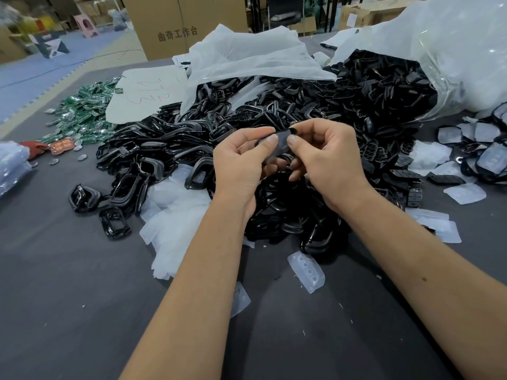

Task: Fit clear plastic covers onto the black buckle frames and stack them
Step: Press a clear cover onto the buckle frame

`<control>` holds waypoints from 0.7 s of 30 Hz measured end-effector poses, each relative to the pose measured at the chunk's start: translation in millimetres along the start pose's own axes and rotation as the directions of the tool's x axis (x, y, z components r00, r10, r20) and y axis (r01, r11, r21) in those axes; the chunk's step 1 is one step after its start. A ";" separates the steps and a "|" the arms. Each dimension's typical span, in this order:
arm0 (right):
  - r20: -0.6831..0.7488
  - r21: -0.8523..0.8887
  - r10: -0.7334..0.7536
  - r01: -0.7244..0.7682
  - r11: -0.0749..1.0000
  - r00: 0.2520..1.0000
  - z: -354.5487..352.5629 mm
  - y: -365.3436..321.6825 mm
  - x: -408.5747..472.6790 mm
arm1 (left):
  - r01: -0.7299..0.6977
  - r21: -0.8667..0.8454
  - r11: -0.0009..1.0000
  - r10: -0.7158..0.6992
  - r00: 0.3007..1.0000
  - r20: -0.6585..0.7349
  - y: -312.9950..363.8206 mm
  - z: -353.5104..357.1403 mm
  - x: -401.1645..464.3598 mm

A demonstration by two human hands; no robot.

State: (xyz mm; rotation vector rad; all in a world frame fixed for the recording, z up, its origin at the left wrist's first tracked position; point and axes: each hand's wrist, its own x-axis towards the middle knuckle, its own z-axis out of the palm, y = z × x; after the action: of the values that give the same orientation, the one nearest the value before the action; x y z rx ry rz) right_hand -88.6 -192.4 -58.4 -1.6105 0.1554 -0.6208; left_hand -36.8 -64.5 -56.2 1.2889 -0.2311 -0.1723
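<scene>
Clear plastic meets black plastic right between the two thumbs: the left hand [241, 157] and the right hand [326, 157] both pinch one black buckle frame [285, 157] with a clear cover [277, 145] laid over its face, held up above the heap. Each grip is closed on this pair, thumb on top and curled fingers beneath, so the underside of the frame is hidden.

The cover does not look fully seated yet, though the fingers hide most of the rim. To do this step well, I would line up the cover's outline with the frame first, then press with the thumbs along the edge bit by bit, since the thin cover will likely buckle if pushed in the middle.

Below the hands lies the big pile of black frames [170, 149], spilling from a clear bag [452, 50]. Loose clear covers [175, 215] sit just beside it on the grey surface [68, 283]. Finished pieces [488, 157] appear to gather at the far right, so the stack probably belongs there.
</scene>
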 end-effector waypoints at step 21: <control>-0.025 -0.005 0.045 -0.045 0.999 0.999 -1.1 1.6 3.8 | -0.014 0.006 1.000 0.014 1.000 0.023 0.7 3.8 -2.9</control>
State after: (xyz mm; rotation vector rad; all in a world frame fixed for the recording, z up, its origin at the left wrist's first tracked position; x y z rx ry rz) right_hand -85.5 -195.4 -58.8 -1.6007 0.2118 -0.6062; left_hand -40.6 -67.0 -54.7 1.2918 -0.2602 -0.1742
